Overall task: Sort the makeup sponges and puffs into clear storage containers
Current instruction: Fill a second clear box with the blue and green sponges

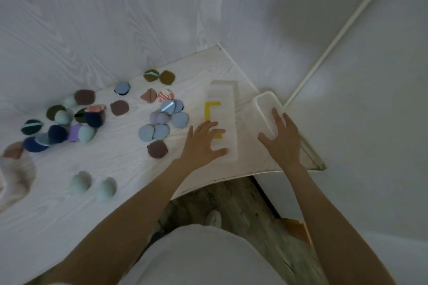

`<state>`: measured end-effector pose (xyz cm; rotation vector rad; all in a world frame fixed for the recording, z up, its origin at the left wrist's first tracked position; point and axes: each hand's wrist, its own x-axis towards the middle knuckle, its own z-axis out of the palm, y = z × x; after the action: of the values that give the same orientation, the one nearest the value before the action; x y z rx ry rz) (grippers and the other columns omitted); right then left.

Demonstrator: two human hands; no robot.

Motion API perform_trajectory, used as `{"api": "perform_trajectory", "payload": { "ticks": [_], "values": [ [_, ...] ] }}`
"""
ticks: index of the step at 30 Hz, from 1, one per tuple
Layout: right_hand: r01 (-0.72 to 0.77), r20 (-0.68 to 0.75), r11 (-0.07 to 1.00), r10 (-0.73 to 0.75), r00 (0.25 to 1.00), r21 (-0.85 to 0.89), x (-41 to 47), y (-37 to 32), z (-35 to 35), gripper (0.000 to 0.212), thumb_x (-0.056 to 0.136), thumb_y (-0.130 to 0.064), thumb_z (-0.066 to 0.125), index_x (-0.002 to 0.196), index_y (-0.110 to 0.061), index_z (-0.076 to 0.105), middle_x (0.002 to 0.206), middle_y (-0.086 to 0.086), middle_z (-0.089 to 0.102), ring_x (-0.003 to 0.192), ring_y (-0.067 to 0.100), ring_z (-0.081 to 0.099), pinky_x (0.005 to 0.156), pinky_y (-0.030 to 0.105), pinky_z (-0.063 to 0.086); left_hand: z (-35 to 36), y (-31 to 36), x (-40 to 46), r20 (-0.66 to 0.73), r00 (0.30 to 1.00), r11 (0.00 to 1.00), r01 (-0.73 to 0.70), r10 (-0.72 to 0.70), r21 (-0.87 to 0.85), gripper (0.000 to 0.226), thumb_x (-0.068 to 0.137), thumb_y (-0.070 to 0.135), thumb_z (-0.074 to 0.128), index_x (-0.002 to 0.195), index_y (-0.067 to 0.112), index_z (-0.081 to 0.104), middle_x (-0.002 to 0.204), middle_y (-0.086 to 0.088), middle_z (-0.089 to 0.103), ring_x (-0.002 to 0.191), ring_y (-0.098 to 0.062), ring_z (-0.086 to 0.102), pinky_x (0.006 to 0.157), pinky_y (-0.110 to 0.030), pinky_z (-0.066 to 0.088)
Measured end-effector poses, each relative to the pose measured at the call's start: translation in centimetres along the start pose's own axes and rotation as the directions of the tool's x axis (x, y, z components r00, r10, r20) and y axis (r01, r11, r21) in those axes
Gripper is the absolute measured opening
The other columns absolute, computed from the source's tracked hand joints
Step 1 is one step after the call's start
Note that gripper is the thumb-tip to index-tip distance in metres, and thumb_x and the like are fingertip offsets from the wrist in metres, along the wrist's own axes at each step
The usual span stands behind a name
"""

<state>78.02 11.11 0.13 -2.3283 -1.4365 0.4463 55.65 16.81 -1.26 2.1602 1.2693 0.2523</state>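
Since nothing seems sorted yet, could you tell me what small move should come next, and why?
Probably settle the two clear containers, then pick up a nearby puff: the left hand rests spread on the left container, the right hand on the right container, and the brown puff lies closest.

The whole view was soft with motion blur, so the walls of the two clear rectangular plastic containers were hard to trace. The left hand (pixel 203 141) covered the near end of the left clear container (pixel 223 109) and part of its yellow bracket-shaped marking (pixel 212 111); whether the fingers pressed it could not be told. The right hand (pixel 281 139) hid the near part of the right clear container (pixel 266 104). A brownish-pink round puff (pixel 12 150) and a pale fluffy object (pixel 14 180) were cut off by the left edge. In the heap of dark round puffs (pixel 69 122), overlaps hid individual outlines.
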Motion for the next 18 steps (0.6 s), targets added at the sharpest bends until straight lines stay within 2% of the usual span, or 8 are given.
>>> {"api": "perform_trajectory", "payload": {
  "ticks": [2,4,6,8,10,12,14,18],
  "values": [
    [0.107,-0.144,0.994,-0.102,0.984,0.027,-1.4,-1.4,-0.8,0.081,0.073,-0.056,0.050,0.145,-0.027,0.030,0.146,0.015,0.035,0.131,0.038,0.035,0.106,0.055,0.031,-1.3,2.0,0.1,-0.044,0.988,0.936,0.122,-0.145,-0.330,0.046,0.080,0.045,0.066,0.121,0.029,0.053,0.133,0.004,0.046,0.124,-0.012,0.041,0.105,-0.037,0.031],
    [0.248,-0.225,0.964,-0.264,0.938,-0.096,-2.8,-3.5,-1.1,0.078,0.071,-0.056,0.048,0.142,-0.026,0.034,0.142,0.016,0.040,0.127,0.040,0.039,0.103,0.056,0.033,-3.4,4.0,-0.5,-0.020,0.959,0.696,0.189,-0.281,-0.692,0.026,0.083,0.032,0.066,0.106,0.022,0.057,0.109,0.002,0.058,0.097,-0.011,0.059,0.084,-0.026,0.047],
    [0.345,-0.214,0.920,-0.380,0.900,-0.185,-4.0,-6.3,-0.8,0.074,0.072,-0.053,0.048,0.141,-0.026,0.037,0.141,0.016,0.041,0.128,0.041,0.037,0.104,0.055,0.031,-5.3,4.4,-2.0,-0.003,0.933,0.469,0.179,-0.360,-0.865,0.016,0.086,0.025,0.063,0.094,0.015,0.055,0.095,-0.004,0.064,0.083,-0.015,0.066,0.077,-0.028,0.053],
    [0.423,-0.198,0.880,-0.464,0.863,-0.217,-4.9,-9.1,-0.1,0.071,0.073,-0.050,0.049,0.138,-0.023,0.043,0.140,0.016,0.044,0.128,0.041,0.038,0.103,0.056,0.031,-6.7,3.5,-4.1,-0.004,0.899,0.382,0.182,-0.438,-0.906,0.026,0.085,0.027,0.064,0.098,0.007,0.054,0.100,-0.011,0.064,0.084,-0.017,0.068,0.078,-0.026,0.055],
    [0.517,-0.162,0.831,-0.550,0.820,-0.205,-5.7,-12.1,1.2,0.071,0.070,-0.044,0.059,0.136,-0.021,0.045,0.138,0.016,0.046,0.127,0.042,0.037,0.103,0.057,0.031,-7.9,1.8,-6.6,-0.058,0.845,0.367,0.169,-0.532,-0.915,0.037,0.084,0.027,0.065,0.104,-0.002,0.054,0.104,-0.017,0.063,0.087,-0.020,0.068,0.078,-0.024,0.055],
    [0.584,-0.091,0.797,-0.600,0.795,-0.155,-6.7,-15.4,2.7,0.074,0.068,-0.039,0.067,0.136,-0.020,0.044,0.139,0.016,0.044,0.128,0.044,0.035,0.103,0.060,0.029,-9.2,-0.2,-9.3,-0.114,0.790,0.346,0.131,-0.603,-0.929,0.037,0.085,0.027,0.064,0.102,-0.005,0.056,0.100,-0.019,0.064,0.087,-0.024,0.067,0.078,-0.027,0.056],
    [0.631,-0.018,0.764,-0.638,0.769,-0.135,-7.8,-18.2,4.0,0.078,0.069,-0.039,0.072,0.138,-0.021,0.040,0.140,0.017,0.042,0.130,0.044,0.034,0.103,0.061,0.029,-10.3,-1.8,-11.6,-0.145,0.747,0.324,0.099,-0.649,-0.941,0.032,0.086,0.027,0.062,0.099,-0.002,0.058,0.096,-0.016,0.066,0.086,-0.023,0.067,0.074,-0.025,0.056],
    [0.754,0.130,0.655,-0.744,0.656,-0.059,-11.1,-24.0,8.0,0.084,0.069,-0.036,0.077,0.140,-0.021,0.033,0.141,0.019,0.040,0.131,0.044,0.034,0.104,0.062,0.030,-11.9,-6.5,-17.2,-0.172,0.598,0.278,0.089,-0.783,-0.957,0.029,0.091,0.026,0.056,0.107,0.002,0.055,0.099,-0.009,0.065,0.089,-0.020,0.067,0.077,-0.025,0.055]
  ]
}}
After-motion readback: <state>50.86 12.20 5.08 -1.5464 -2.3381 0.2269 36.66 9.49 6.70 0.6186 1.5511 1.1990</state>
